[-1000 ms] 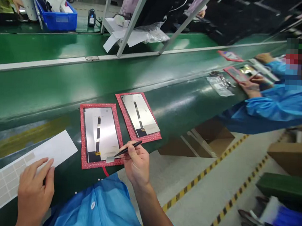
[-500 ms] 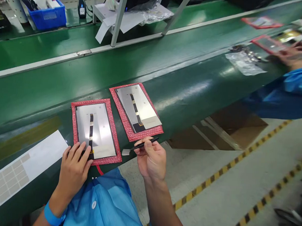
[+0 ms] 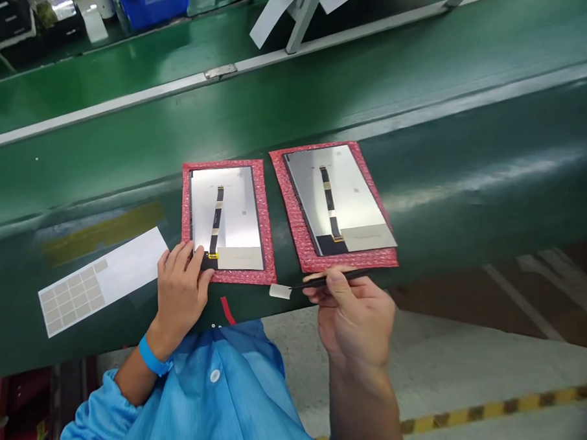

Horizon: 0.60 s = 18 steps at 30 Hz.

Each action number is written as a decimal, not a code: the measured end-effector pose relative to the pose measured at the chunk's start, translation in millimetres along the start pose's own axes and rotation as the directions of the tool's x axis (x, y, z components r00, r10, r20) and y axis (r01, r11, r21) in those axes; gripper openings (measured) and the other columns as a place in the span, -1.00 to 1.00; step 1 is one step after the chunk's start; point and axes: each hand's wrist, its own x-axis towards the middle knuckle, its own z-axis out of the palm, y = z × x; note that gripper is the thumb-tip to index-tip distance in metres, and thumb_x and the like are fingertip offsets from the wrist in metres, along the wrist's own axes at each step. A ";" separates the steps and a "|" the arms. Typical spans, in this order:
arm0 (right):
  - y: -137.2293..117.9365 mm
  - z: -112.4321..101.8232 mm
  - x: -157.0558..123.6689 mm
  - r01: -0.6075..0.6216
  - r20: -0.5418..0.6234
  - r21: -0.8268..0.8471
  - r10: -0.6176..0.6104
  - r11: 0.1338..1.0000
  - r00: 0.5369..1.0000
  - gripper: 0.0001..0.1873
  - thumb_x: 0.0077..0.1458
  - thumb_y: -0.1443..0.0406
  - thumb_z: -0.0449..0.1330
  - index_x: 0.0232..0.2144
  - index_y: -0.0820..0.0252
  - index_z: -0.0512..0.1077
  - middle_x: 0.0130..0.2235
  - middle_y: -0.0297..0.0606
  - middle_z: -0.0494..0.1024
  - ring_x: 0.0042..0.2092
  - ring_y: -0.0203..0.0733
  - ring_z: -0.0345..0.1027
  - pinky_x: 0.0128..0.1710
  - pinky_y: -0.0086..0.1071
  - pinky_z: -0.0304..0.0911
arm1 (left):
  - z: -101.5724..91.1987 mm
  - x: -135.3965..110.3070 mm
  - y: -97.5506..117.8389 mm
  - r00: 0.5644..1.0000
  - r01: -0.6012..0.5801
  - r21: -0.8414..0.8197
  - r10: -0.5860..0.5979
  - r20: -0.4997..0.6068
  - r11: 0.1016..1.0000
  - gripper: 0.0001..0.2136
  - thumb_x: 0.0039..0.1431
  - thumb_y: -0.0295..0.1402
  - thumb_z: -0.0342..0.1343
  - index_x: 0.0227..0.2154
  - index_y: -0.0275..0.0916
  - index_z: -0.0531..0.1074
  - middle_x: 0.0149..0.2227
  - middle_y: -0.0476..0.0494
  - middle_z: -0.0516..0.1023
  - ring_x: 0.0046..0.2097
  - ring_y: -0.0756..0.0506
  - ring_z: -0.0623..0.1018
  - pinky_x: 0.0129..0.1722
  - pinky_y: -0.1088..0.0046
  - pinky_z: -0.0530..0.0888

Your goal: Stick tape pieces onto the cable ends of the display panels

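My left hand (image 3: 179, 299) lies with fingers outstretched over the lower left corner of a silvery display panel (image 3: 240, 217). A dark flex cable (image 3: 218, 218) runs up the panel's back, and red bubble wrap (image 3: 268, 261) is beneath it. Between the fingers of my right hand (image 3: 360, 317) are black tweezers (image 3: 320, 282). At their tip is a small grey sticker (image 3: 280, 291), just below the gap between the panels. A second display panel (image 3: 357, 197), with a similar cable, lies on its own red bubble wrap (image 3: 295, 230) beyond my right hand.
To the left lies a white sheet (image 3: 135, 255) with rows of grey stickers. A red strip (image 3: 228, 310) is at the green bench's (image 3: 443, 226) near edge. Metal frame legs (image 3: 305, 19) and a blue bin (image 3: 152, 3) stand at the back.
The view has swung left and down, so the panels appear further right and the co-worker is out of frame. Both hands keep nearly the same places relative to the panels.
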 end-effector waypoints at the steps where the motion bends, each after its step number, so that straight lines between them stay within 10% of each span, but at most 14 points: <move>1: 1.5 -1.2 -2.0 0.002 0.004 -0.005 -0.002 1.000 1.000 -0.47 -0.09 -0.03 0.62 -0.40 0.26 0.54 -0.46 -0.25 0.62 -0.54 -0.29 0.46 -0.58 -0.48 0.31 | -1.5 -0.8 -0.9 1.000 0.006 -0.026 -0.006 -0.009 1.000 -0.69 0.47 -0.38 0.16 0.21 -0.26 0.51 0.24 -0.37 0.59 0.30 -0.36 0.52 0.31 -0.09 0.41; 15: 8.4 26.0 -20.7 -0.185 0.090 0.003 0.184 0.983 0.979 -0.41 -0.17 -0.08 0.61 -0.40 0.17 0.45 -0.51 -0.38 0.57 -0.54 -0.35 0.40 -0.55 -0.54 0.25 | -19.0 18.4 -3.0 0.998 0.042 -0.151 -0.047 -0.030 0.988 -0.80 0.47 -0.41 0.11 -0.02 -0.19 0.63 -0.02 -0.26 0.60 0.00 -0.27 0.53 0.04 0.09 0.52; 18: 4.3 41.3 -14.2 -0.121 0.135 -0.037 0.125 0.992 0.983 -0.43 -0.04 -0.14 0.51 -0.45 0.18 0.43 -0.54 -0.29 0.55 -0.59 -0.29 0.39 -0.61 -0.49 0.21 | -16.7 10.7 -35.6 0.993 0.000 -0.113 -0.014 -0.121 0.994 -0.72 0.47 -0.35 0.11 0.16 -0.06 0.53 0.08 -0.26 0.52 0.08 -0.35 0.48 0.12 -0.01 0.45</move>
